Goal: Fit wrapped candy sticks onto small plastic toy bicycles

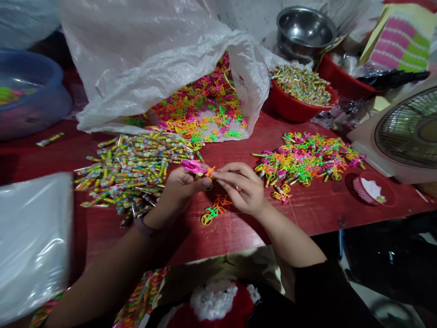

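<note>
Head view: my left hand point(179, 193) is pinching one pink plastic piece point(194, 167), my right hand point(241, 189) one orange piece point(210, 171), fingers closed; two toy bicycles point(216, 208) are lying just below.

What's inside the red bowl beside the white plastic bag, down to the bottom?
The red plastic bowl is heaped with small, colourful wrapped sticks. Only the top layer shows; the heap hides whatever lies beneath it and the bowl's bottom.
</note>
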Motion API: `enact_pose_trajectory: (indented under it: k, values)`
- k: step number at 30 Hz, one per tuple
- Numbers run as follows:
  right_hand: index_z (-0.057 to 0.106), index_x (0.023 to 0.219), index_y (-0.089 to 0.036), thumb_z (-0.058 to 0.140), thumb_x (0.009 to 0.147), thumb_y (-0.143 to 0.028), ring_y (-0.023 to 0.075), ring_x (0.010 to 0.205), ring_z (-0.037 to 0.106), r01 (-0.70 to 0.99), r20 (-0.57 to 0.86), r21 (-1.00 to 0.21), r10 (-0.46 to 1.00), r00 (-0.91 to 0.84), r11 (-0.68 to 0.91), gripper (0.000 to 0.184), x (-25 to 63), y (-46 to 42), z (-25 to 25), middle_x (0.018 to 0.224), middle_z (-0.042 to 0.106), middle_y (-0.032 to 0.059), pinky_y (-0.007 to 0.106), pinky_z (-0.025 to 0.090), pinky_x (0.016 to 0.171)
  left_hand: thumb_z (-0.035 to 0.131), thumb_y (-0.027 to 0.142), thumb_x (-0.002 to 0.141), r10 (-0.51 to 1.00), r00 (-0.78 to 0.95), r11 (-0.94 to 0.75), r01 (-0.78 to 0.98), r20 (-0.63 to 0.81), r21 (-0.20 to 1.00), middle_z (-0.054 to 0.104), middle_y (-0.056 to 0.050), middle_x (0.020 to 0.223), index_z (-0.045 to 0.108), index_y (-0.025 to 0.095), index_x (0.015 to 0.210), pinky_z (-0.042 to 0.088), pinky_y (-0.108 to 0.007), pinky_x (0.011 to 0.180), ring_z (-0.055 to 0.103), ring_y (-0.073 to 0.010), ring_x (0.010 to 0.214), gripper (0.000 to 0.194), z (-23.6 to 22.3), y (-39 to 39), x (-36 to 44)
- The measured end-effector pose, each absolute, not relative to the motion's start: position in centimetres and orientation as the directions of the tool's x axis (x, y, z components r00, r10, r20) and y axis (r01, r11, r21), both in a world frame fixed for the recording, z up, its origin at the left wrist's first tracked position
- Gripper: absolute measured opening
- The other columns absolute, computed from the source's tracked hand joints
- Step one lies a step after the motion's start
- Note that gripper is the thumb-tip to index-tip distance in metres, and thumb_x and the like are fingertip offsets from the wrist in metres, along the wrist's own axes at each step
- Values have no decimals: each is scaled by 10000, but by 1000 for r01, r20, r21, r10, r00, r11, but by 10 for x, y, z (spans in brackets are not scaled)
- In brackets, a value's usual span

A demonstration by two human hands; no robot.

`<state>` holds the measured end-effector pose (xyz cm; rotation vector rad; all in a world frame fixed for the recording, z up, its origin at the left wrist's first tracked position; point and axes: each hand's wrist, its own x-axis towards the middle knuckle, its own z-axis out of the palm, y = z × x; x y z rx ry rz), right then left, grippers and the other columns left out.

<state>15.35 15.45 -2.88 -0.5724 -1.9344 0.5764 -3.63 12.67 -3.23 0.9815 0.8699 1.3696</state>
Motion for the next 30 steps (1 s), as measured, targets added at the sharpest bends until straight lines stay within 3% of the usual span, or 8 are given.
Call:
enact_pose_trajectory:
  k: [2,5,8,11,18,24,30]
  values:
    - [726,1242,-291,625,987,-231,207,1010,693,134,665,-652,648,-371,746,281,153,152,-31,1112,714,78,400,612,929,896,394,744,999,25,-32,-349,43,937,659,-16,734,716,161,741,504,-324,775,602,-166,757,294,-33,126,-34]
    - [683,1295,-283,670,969,-282,203,964,705,85,592,-770,757,-277,633,326,150,148,-35,1129,711,90,395,634,891,854,438,787,997,37,-46,-365,64,930,486,21,540,595,183,557,459,-321,665,495,-143,612,430,-35,126,-31]
    - [724,1181,-275,710,941,-304,204,937,702,57,560,-812,803,-203,581,242,148,146,-35,1081,708,86,403,642,858,861,446,773,996,54,-45,-401,73,915,449,31,533,570,181,524,418,-301,627,412,-114,567,466,-35,127,-30]
    - [751,1072,-272,739,915,-288,205,920,686,70,594,-788,785,-176,612,159,146,147,-33,1010,709,69,411,631,850,855,415,788,995,83,-13,-415,52,910,499,19,577,613,169,551,410,-291,645,416,-106,587,418,-35,125,-30]
    - [736,1099,-257,697,936,-271,195,851,660,136,608,-764,775,-174,631,168,145,149,-29,982,713,66,391,599,806,783,405,859,995,96,24,-413,17,911,526,-5,641,638,169,620,396,-307,669,466,-132,653,366,-36,122,-26]
    - [743,1090,-252,644,970,-212,197,946,679,129,642,-709,711,-286,693,161,149,154,-25,1015,719,65,389,587,867,794,389,854,988,156,82,-539,3,838,420,24,650,639,147,680,334,-268,596,345,-94,604,336,-36,124,-24]
    - [688,1078,-195,681,931,-157,150,810,640,152,712,-656,673,-202,739,152,145,154,-30,950,675,47,322,577,738,799,381,855,996,88,11,-479,35,878,395,42,604,606,148,630,358,-258,621,350,-86,599,377,-37,121,-24]
